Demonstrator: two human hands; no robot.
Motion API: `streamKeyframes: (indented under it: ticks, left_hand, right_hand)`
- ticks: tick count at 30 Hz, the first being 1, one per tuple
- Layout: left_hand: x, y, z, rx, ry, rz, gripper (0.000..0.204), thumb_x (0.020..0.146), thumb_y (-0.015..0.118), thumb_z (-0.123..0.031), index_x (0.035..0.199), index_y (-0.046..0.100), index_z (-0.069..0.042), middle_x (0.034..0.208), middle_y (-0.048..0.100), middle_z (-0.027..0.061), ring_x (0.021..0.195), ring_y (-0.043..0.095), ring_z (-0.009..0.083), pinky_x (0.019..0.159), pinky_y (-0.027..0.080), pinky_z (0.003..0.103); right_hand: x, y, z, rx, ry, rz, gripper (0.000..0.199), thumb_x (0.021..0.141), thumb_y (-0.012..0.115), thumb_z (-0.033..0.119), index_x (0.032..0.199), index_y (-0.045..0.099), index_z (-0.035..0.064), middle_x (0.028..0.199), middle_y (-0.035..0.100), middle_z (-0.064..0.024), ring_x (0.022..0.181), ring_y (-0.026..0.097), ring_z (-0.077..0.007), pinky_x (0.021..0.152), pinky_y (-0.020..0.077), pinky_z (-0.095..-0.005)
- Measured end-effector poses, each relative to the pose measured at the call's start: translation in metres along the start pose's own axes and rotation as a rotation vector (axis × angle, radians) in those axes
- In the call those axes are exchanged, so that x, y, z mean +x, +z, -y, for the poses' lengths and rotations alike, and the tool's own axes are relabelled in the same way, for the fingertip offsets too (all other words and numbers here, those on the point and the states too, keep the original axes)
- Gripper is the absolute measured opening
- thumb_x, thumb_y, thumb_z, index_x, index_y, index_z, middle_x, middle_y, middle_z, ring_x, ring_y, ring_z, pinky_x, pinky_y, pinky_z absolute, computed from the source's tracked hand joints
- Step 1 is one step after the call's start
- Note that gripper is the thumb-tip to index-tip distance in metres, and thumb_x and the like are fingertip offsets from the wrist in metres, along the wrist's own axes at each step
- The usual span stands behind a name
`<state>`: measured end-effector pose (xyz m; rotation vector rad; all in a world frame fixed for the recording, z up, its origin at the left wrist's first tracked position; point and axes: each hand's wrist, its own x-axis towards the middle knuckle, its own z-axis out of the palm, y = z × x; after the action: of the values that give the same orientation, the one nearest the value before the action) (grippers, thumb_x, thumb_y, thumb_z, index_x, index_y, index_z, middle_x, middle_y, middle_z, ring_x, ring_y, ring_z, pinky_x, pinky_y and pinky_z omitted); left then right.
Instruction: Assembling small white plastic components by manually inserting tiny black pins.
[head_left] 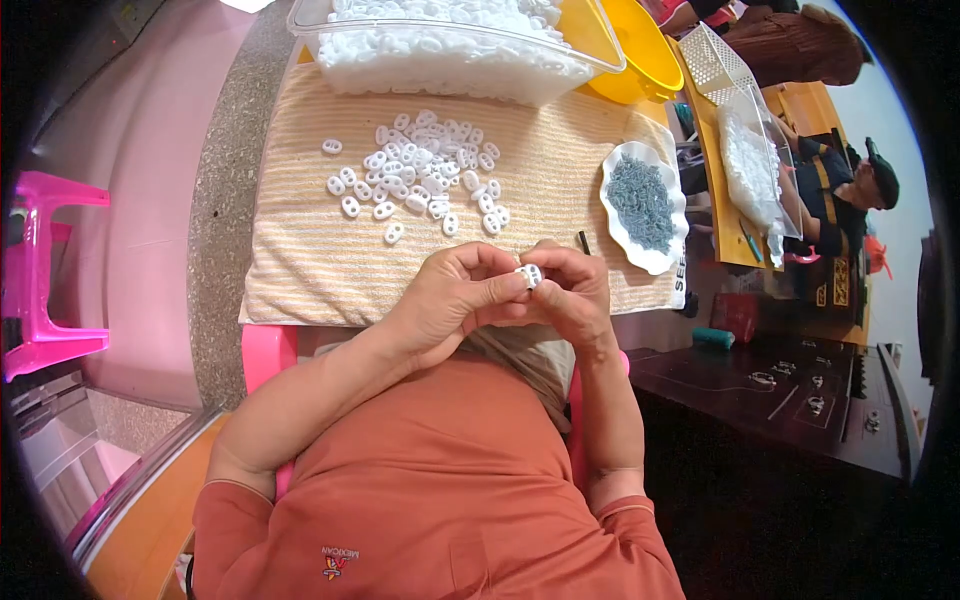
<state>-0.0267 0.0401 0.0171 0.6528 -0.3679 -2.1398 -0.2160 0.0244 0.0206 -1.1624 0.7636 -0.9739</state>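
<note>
Just past the table's near edge, I hold a small white oval plastic piece with two holes point(530, 276) between both hands. My left hand point(455, 295) pinches it from the left with thumb and forefinger. From the other side, the thumb and fingers of my right hand point(575, 290) close on it. Whether anything else sits in my fingers is hidden. A loose heap of matching two-holed pieces point(425, 165) lies on the striped towel point(300, 260) beyond my hands. To the right stands a white scalloped dish point(612, 222) of small grey metal parts point(643, 200), apparently springs.
At the far edge, a clear bin point(450, 78) is filled with white pieces, beside a yellow basin point(640, 50). A short dark stick point(583, 242) lies near my right hand. Rightward, a person point(835, 190) sits by another clear bin point(750, 165). A pink stool point(55, 270) stands left.
</note>
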Motion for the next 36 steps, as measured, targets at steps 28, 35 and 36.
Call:
streamKeyframes:
  ticks: [28, 35, 36]
  left_hand:
    - [0.003, -0.006, 0.004, 0.013, 0.032, 0.082, 0.009, 0.087, 0.068, -0.007, 0.088, 0.060, -0.003, 0.086, 0.064, 0.0055, 0.078, 0.065, 0.0142, 0.072, 0.058, 0.029]
    - [0.004, -0.008, 0.003, 0.020, 0.000, 0.061, 0.010, 0.089, 0.065, -0.011, 0.090, 0.059, -0.003, 0.089, 0.064, 0.0066, 0.080, 0.064, 0.0136, 0.073, 0.058, 0.028]
    - [0.004, -0.008, 0.002, 0.009, -0.013, 0.048, 0.010, 0.090, 0.064, -0.013, 0.090, 0.059, -0.004, 0.092, 0.064, 0.0072, 0.081, 0.063, 0.0135, 0.074, 0.058, 0.030]
  right_hand:
    - [0.002, 0.002, -0.002, -0.110, -0.064, 0.073, 0.024, 0.083, 0.072, 0.010, 0.101, 0.063, -0.0030, 0.091, 0.054, -0.0031, 0.081, 0.051, -0.0100, 0.071, 0.0419, -0.0223]
    - [0.001, 0.000, 0.010, -0.119, -0.032, 0.053, 0.012, 0.086, 0.067, 0.003, 0.094, 0.060, -0.0018, 0.097, 0.055, -0.0076, 0.086, 0.056, -0.0123, 0.077, 0.0475, -0.0250]
    - [0.003, -0.001, 0.013, -0.122, -0.036, 0.056, 0.012, 0.086, 0.067, 0.003, 0.094, 0.060, -0.0018, 0.097, 0.055, -0.0076, 0.086, 0.056, -0.0123, 0.077, 0.0475, -0.0250]
